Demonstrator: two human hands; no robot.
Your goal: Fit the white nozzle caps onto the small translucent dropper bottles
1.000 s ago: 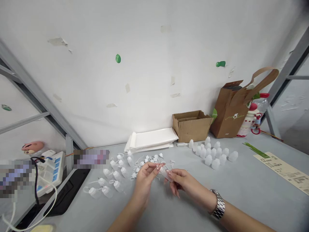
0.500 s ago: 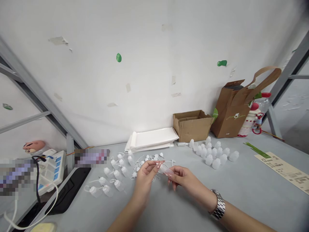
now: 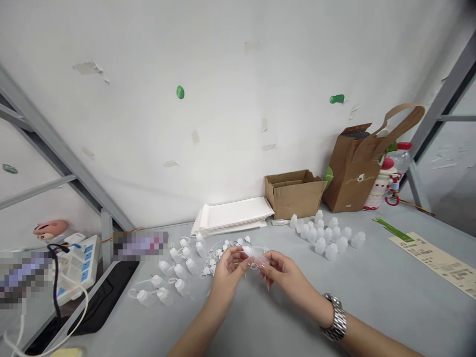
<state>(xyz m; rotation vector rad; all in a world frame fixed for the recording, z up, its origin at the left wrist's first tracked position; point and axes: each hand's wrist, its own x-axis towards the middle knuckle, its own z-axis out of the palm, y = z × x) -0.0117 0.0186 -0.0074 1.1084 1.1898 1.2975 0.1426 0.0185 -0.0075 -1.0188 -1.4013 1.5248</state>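
Observation:
Between my two hands, over the grey table, is a small translucent plastic bottle (image 3: 256, 259) with a white cap at its upper left end. My left hand (image 3: 231, 267) pinches it near the cap. The fingers of my right hand (image 3: 277, 270) are closed round the other end, and a metal watch sits on that wrist. Just behind my left hand lies a pile of loose white caps (image 3: 212, 259) with strap loops. To the left stand several capped bottles (image 3: 180, 271), some with their straps sticking out. Several uncapped translucent bottles (image 3: 331, 250) stand to the right.
At the wall lie white padded envelopes (image 3: 234, 214), beside an open cardboard box (image 3: 295, 194) and a brown paper bag (image 3: 353, 171). A printed card (image 3: 439, 260) is at right. A black tray-like object (image 3: 106, 297) and a power strip (image 3: 80, 267) with cables are at left.
The bottle stays in both hands. My left fingers have shifted slightly on the cap end, showing more of the white cap. The whole view has moved a little.

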